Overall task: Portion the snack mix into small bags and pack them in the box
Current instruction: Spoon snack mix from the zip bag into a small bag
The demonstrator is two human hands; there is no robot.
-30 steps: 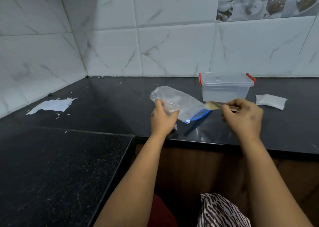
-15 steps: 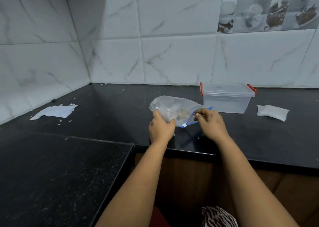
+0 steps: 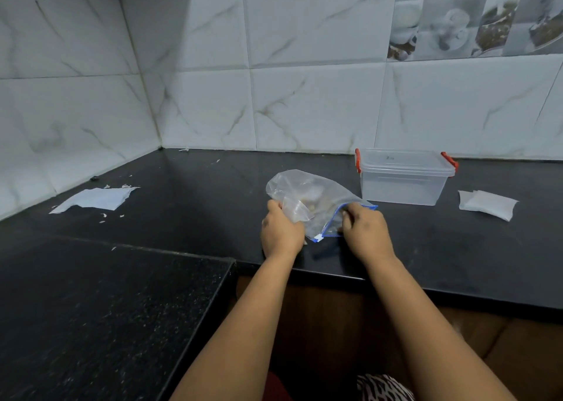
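A large clear zip bag (image 3: pixel 316 187) with a blue zipper lies on the black counter (image 3: pixel 189 208), a little snack mix showing through it. My left hand (image 3: pixel 281 233) grips a small clear bag (image 3: pixel 295 210) against the big bag's left side. My right hand (image 3: pixel 367 233) is curled at the big bag's blue mouth, holding a wooden spoon that reaches inside and is mostly hidden. The clear plastic box (image 3: pixel 402 184) with red latches stands behind to the right, its lid on.
White packets (image 3: pixel 487 204) lie right of the box. A torn white paper (image 3: pixel 94 198) and scraps lie far left. A lower black counter (image 3: pixel 91 309) fills the near left. Tiled walls close the back and left.
My right hand moved left and pushed the spoon into the big bag's mouth. My left hand stayed put with the small bag.
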